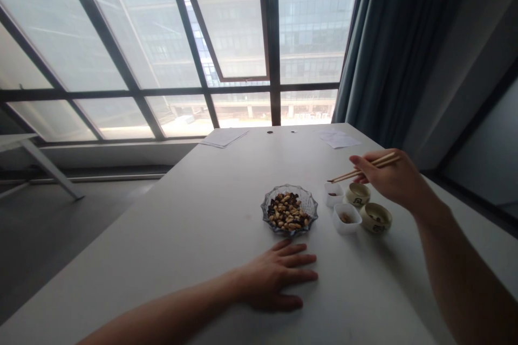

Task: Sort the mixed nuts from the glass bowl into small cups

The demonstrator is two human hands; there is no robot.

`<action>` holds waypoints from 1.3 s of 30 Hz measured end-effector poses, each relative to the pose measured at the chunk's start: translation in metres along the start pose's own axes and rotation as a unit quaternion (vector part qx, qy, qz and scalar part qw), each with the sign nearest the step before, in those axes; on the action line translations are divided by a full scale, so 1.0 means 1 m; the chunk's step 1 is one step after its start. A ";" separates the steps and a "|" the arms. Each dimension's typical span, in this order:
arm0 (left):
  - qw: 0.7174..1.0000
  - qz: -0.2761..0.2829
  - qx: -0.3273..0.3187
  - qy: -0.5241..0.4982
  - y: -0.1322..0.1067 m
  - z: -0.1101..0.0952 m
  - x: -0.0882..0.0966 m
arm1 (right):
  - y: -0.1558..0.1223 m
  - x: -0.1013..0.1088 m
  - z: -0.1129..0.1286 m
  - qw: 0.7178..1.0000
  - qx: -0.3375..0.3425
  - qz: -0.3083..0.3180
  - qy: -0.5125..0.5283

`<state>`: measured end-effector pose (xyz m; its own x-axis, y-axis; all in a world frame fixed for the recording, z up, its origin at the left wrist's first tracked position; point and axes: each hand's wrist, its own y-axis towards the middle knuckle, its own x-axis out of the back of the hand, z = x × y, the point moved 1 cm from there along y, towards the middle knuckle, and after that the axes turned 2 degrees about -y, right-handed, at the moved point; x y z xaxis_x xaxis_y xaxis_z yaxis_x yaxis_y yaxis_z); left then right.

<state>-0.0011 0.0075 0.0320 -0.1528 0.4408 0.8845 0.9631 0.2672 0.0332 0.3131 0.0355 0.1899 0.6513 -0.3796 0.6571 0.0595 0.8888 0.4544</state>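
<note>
My right hand (pixel 394 178) is closed around a pair of wooden chopsticks (pixel 361 170), held in the air above the small cups, tips pointing left. Below it stand two white square cups (pixel 346 218) and two round beige cups (pixel 375 217). To their left sits a glass dish (pixel 290 209) filled with mixed nuts and beans. My left hand (pixel 275 280) lies flat on the grey table (pixel 194 226), fingers stretched out, just in front of the dish and holding nothing.
Sheets of paper (pixel 224 136) lie at the far edge of the table, another sheet (pixel 339 139) at the far right. A large window is behind, a dark curtain (pixel 388 48) to the right, and a white table leg (pixel 48 167) on the left.
</note>
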 end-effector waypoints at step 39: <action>1.000 0.003 0.003 -0.006 0.000 -0.001 0.001 | -0.011 0.015 0.012 0.996 0.014 0.074 0.048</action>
<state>-0.0010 0.0072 0.0334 -0.1506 0.4532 0.8786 0.9624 0.2703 0.0255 0.3133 0.0168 0.2021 0.7214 -0.2169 0.6577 -0.0635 0.9250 0.3746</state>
